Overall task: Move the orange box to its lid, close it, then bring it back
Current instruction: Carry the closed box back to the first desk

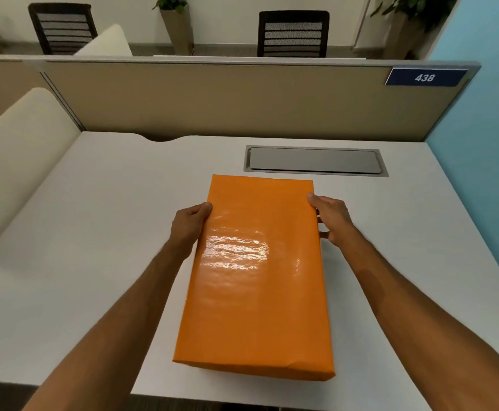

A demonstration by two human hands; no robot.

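Both my hands clasp the orange box [257, 277] by its long sides, left hand [190, 225] and right hand [332, 219] near its far end. It sits lengthwise mid-desk [94, 232], lid on, just before the grey cable hatch [315, 160].

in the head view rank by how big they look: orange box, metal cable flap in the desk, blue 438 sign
1. orange box, though it is nearest the camera
2. metal cable flap
3. blue 438 sign
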